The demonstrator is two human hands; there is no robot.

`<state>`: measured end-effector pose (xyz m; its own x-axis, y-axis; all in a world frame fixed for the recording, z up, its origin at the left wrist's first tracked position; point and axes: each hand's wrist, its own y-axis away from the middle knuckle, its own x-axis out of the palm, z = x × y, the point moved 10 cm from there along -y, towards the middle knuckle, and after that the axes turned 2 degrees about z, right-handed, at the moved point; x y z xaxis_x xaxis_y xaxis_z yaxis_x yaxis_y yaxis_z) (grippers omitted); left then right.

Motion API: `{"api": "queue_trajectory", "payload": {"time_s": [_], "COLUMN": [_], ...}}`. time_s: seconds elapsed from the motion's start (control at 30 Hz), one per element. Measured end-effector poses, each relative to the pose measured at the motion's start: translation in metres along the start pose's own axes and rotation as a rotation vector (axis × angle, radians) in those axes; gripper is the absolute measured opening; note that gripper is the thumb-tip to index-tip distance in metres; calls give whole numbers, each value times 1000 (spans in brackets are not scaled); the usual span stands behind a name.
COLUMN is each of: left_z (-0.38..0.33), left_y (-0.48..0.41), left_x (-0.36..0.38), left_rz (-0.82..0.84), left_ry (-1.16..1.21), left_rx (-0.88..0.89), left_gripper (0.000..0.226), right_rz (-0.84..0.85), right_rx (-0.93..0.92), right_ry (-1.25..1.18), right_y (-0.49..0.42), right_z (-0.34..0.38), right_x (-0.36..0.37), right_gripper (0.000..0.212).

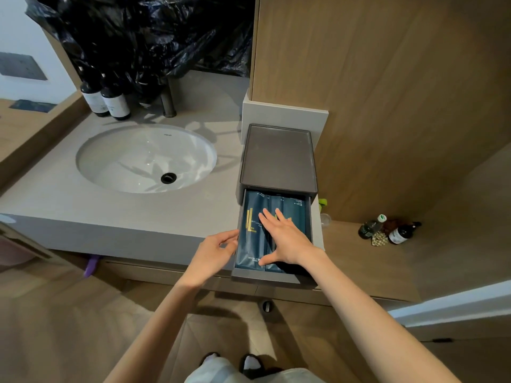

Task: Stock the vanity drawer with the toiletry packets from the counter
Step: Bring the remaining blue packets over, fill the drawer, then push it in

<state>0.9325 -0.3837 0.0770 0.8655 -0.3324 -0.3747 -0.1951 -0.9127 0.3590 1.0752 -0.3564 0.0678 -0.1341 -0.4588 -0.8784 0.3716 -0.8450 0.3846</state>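
— What are your hands doing?

— My right hand lies flat, fingers spread wide, pressing down on the dark blue toiletry packets inside the open drawer. It grips nothing; the palm just rests on top of them. My left hand is loosely curled, open and empty, its fingertips touching the drawer's left wall, steadying it I think.

— Where are the packets, then?

— Lying side by side in the drawer, filling it from front to back. One reads "DENTAL KIT" near the drawer front. The drawer is pulled out of a grey organiser box and overhangs the edge of the tabletop.

— Any packets left outside the drawer?

— None that I can see. Left of the drawer is the white sink basin; behind and left of it stand two dark bottles, with black plastic sheeting above them. To the right of the drawer, on a lower wooden shelf, stand two more small bottles.

— So which step is this?

— Settling the stock, I judge: flattening the packets so nothing rides up. The loading looks nearly done.

— And next?

— Probably lift my right hand clear, check that nothing sticks up above the drawer's walls, then push the front in squarely so it slides under the box without catching a packet.
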Motion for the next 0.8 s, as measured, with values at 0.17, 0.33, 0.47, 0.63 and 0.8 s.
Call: {"api": "queue_trajectory", "payload": {"time_s": [0.17, 0.33, 0.47, 0.63, 0.8], "left_z": [-1, -7, -11, -8, 24], "left_y": [1, 9, 30, 78, 132], "left_x": [2, 0, -30, -101, -192], "left_rz": [-31, -39, -151, -352, -590], "left_ry": [-16, -59, -10, 97, 243], "left_rx": [-18, -13, 13, 78, 122], "left_gripper": [40, 40, 42, 41, 34], "right_rz": [-12, -37, -197, -337, -391], "right_rx": [-22, -31, -74, -142, -200], "right_ry": [-48, -104, -246, -484, -738], "right_y": [0, 5, 19, 30, 17], "right_z": [-1, -5, 9, 55, 135], "right_x": [-1, -8, -35, -64, -73], "right_gripper": [116, 95, 67, 50, 35]}}
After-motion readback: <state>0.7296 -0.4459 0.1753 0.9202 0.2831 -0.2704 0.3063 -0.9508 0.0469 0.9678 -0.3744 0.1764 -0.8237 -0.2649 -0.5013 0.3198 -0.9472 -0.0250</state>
